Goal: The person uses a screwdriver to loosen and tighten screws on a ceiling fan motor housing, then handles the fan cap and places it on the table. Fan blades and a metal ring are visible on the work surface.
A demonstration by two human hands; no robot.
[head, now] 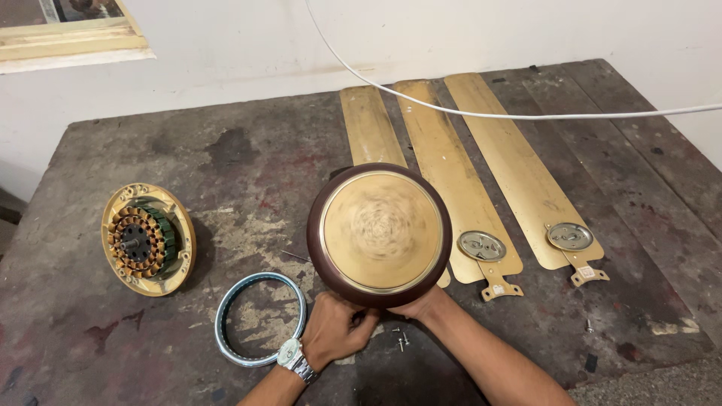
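Note:
A round fan motor cover (380, 234), gold on its face with a dark brown rim, stands on edge on the worn table (248, 158). Its face looks motion-blurred. My left hand (336, 329), with a metal wristwatch (293, 357), grips under the cover's lower left rim. On the lower right side my right hand (423, 304) holds the rim, its fingers mostly hidden behind the cover. Several small screws (402, 342) lie on the table just below the hands.
A stator with copper windings in a gold housing (147, 239) lies at the left. A blue-grey ring (260, 318) rests beside my left hand. Three gold fan blades (481, 162) lie at the back right, two with round metal discs (481, 246). A white cable (526, 114) crosses above.

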